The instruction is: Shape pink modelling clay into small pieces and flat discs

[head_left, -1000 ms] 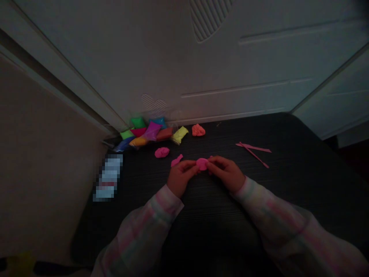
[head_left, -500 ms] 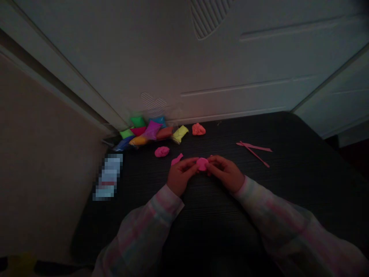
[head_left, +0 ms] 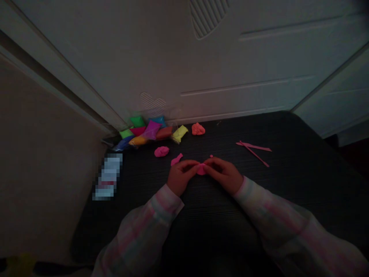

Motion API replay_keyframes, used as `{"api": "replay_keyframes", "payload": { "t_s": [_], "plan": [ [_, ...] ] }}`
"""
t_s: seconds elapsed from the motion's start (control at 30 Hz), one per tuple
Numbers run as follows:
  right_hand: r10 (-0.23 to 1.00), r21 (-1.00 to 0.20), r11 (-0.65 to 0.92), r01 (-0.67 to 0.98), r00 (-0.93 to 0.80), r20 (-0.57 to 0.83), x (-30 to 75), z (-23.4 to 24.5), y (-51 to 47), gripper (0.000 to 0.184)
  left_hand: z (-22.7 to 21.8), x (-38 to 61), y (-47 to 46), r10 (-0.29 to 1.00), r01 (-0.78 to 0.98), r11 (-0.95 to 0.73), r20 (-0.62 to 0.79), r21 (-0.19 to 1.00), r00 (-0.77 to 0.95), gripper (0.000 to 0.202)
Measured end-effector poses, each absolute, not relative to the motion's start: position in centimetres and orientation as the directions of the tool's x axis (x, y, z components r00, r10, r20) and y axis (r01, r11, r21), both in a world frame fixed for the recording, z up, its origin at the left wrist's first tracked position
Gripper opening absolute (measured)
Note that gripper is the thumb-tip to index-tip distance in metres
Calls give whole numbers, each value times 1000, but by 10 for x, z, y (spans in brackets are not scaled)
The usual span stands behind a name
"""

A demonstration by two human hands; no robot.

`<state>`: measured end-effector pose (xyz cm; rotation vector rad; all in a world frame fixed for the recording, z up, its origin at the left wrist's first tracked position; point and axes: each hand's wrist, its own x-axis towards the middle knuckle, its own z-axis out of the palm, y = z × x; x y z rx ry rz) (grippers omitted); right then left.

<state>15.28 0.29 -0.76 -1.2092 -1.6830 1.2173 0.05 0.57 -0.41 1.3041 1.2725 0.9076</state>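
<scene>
Between both hands is a small flattened piece of pink modelling clay point(head_left: 201, 169), partly covered by fingers. My left hand point(head_left: 182, 175) pinches its left side, and my right hand point(head_left: 225, 174) pinches its right side with thumb and fingers closed. Just beyond my left hand lies a narrow pink clay strip point(head_left: 177, 159). A tiny pink bit point(head_left: 211, 156) shows behind my right fingertips. Farther left rests a pink clay lump point(head_left: 162, 151).
Along the back stand a clear bag of coloured clay packets point(head_left: 151, 130), a yellow packet point(head_left: 180, 134) and an orange clay lump point(head_left: 198, 129). Two crossed pink modelling tools point(head_left: 253, 148) lie to the right. A blurred pale item point(head_left: 108, 177) sits at the left edge.
The pink clay has tipped and dropped slightly, so less of its round face shows. My right hand has shifted a little left and down, uncovering the tiny pink bit.
</scene>
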Motion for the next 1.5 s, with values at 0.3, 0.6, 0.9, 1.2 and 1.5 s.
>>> {"api": "replay_keyframes", "payload": {
  "t_s": [0.3,0.6,0.9,1.2,1.5],
  "plan": [
    [948,-916,148,373,-317,24,152,-5,2,18,-8,0,5,969,114,97,-120,989,217,11],
    [962,-919,177,352,-260,86,152,-6,1,15,-12,2,4,948,109,108,-135,988,288,19],
    [956,-918,193,346,-276,97,152,-6,2,17,-8,0,2,953,247,-1,-74,969,294,18],
    [952,-893,239,382,-274,137,153,-4,3,13,-7,1,3,961,211,36,-92,977,261,16],
    [953,-909,162,384,-298,44,153,-9,3,23,-7,0,5,978,192,34,-72,981,196,13]
  ]
}}
